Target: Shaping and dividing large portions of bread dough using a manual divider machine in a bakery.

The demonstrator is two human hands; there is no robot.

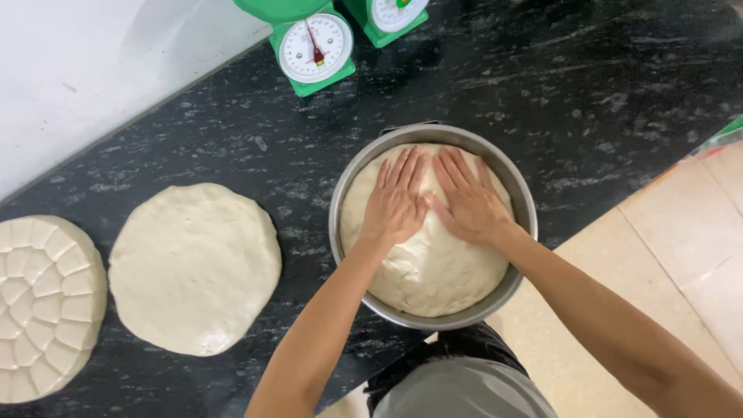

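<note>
The black speckled counter carries everything, and the round metal pan overhangs its near edge — hard pressing toward the body could tip or slide it off, by my reading. Inside the pan the dough fills nearly the whole bottom, domed rather than level; uneven pushing would likely leave it thick on one side. To the left, well apart, lie a flattened dough round and a scored dough disc. Two green scales stand at the far side. The left hand and right hand lie flat on the dough, fingers spread, thumbs touching — pressing, gripping nothing.
</note>
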